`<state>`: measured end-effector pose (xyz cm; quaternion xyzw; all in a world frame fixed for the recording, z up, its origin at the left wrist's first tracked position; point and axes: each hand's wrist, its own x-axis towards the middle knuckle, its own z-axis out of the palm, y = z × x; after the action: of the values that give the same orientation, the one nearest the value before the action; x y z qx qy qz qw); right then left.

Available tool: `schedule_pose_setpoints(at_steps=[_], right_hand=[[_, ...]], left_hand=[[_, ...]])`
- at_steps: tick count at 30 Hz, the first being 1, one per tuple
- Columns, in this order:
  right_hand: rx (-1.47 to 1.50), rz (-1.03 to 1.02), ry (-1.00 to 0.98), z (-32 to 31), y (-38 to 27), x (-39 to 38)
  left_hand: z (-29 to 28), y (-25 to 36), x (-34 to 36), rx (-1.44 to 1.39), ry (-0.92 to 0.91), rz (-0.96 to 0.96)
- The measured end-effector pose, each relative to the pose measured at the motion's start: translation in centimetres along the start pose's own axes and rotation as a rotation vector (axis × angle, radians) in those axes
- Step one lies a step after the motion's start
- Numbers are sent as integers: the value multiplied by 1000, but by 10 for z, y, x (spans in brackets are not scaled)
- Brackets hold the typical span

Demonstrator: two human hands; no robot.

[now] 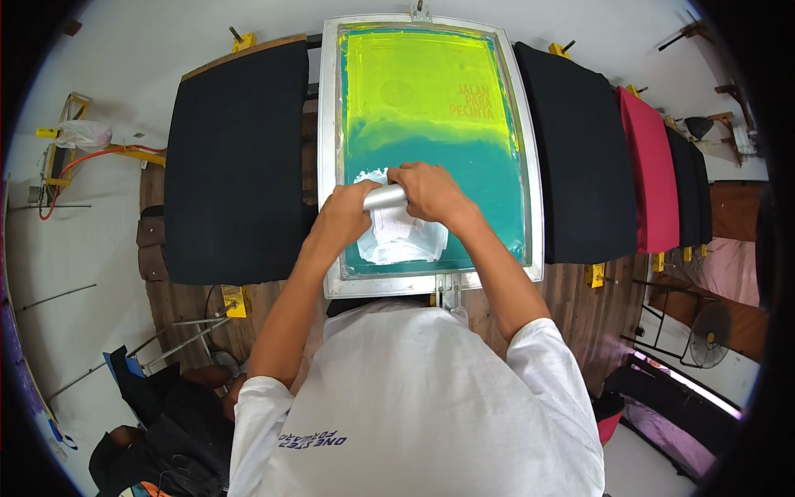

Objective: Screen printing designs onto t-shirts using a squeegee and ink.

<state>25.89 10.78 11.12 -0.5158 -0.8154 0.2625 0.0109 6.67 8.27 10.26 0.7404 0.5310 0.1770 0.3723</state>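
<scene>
A silver-handled squeegee [385,197] is held slantwise over the near half of a printing screen, and both my hands are closed on it. My left hand [346,211] wraps its left end; my right hand [431,192] grips the right end, slightly farther away. The screen's metal frame [536,207] surrounds a teal mesh [489,174], yellow-green across its far half, with lettering and a round mark showing there. White ink [402,244] lies in a smeared patch under and in front of my hands. The squeegee's blade is hidden by my hands.
Black-covered boards stand left [236,166] and right [575,157] of the screen, with a red one [650,170] farther right. Yellow clamps [238,300] show at board edges. A fan [710,335] is at far right. Another person [174,422] in dark clothes is at lower left.
</scene>
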Motion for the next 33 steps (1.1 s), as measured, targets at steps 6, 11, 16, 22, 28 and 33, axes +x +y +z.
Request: schedule_pose_setpoints(at_steps=[6, 11, 16, 22, 28, 33], right_hand=[[62, -78, 101, 25, -6, -22], [79, -14, 6, 25, -19, -61], [109, -18, -111, 3, -12, -66], [-62, 110, 159, 21, -28, -81], [-26, 126, 325, 79, -38, -108], [56, 64, 249, 80, -40, -119]], left_hand=[[0, 0, -15, 3, -90, 9], [23, 18, -55, -7, -167, -118], [25, 27, -54, -112, -194, -71], [13, 12, -19, -164, -121, 268], [52, -19, -56, 59, -96, 316], [46, 3, -88, 87, -118, 213]])
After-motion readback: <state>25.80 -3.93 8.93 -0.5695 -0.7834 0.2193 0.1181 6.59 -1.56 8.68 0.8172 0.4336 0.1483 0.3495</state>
